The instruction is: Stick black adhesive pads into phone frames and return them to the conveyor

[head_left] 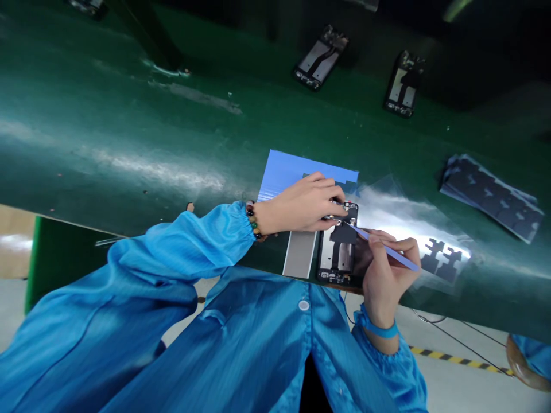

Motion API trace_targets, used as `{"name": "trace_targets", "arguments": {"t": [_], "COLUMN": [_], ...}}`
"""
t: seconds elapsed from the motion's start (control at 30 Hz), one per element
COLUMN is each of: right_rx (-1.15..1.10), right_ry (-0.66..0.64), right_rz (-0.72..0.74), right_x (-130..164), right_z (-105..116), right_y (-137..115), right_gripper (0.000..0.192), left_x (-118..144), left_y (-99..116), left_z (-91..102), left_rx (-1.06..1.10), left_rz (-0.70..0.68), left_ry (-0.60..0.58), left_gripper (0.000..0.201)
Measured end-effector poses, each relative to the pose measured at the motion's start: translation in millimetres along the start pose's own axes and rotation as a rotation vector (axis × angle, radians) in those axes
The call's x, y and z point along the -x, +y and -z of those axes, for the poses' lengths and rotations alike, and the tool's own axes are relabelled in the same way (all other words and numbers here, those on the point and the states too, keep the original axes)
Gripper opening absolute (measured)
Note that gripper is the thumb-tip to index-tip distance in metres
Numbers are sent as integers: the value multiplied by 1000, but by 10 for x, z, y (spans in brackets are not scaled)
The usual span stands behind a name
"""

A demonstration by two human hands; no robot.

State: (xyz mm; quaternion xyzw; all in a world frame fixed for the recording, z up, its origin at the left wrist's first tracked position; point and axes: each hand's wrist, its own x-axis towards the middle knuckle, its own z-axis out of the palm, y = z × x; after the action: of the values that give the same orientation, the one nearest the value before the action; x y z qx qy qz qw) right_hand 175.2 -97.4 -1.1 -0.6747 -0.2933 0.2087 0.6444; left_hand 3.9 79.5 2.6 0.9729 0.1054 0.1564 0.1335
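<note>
An opened phone body [338,252] with its back cover off lies at the near edge of the green conveyor belt [129,132]. My left hand [305,203] rests over the phone's top end, fingertips pressing on it. My right hand [384,269] grips a thin blue stick tool [387,249] like a pen, its tip touching the phone's upper part. A blue sheet [286,169] and a grey strip [299,253] lie beside and under my left hand.
Two more opened phones [321,56] [404,84] lie farther up the belt. A stack of dark die-cut stickers [491,195] sits at the right, with a clear film carrying black pieces [443,258] nearer. Another person's blue sleeve [531,358] shows at the lower right.
</note>
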Motion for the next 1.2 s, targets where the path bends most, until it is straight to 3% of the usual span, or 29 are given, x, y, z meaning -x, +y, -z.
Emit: {"name": "trace_targets", "arguments": {"t": [0.23, 0.37, 0.5, 0.67, 0.8, 1.03, 1.2], "right_rx": [-42, -113, -106, -3, 63, 144, 132], "right_ry": [142, 69, -8, -239, -375, -445, -422], "right_rz": [89, 29, -55, -76, -29, 32, 21], "right_x": [-146, -185, -90, 25, 40, 50, 88], "right_z": [142, 197, 186, 25, -190, -407, -480], "right_y": [42, 50, -5, -72, -91, -61, -79], "right_gripper": [29, 30, 29, 34, 33, 26, 27], "left_x": [10, 25, 275, 764, 922, 972, 973], "left_y": [64, 31, 56, 226, 308, 258, 264], "left_z": [-22, -8, 138, 282, 248, 123, 82], "left_rx": [-86, -58, -40, -57, -118, -144, -104], "left_rz": [-17, -16, 9, 47, 74, 137, 165], "left_ry": [2, -13, 29, 75, 125, 184, 194], "left_gripper": [36, 36, 33, 19, 16, 12, 11]}}
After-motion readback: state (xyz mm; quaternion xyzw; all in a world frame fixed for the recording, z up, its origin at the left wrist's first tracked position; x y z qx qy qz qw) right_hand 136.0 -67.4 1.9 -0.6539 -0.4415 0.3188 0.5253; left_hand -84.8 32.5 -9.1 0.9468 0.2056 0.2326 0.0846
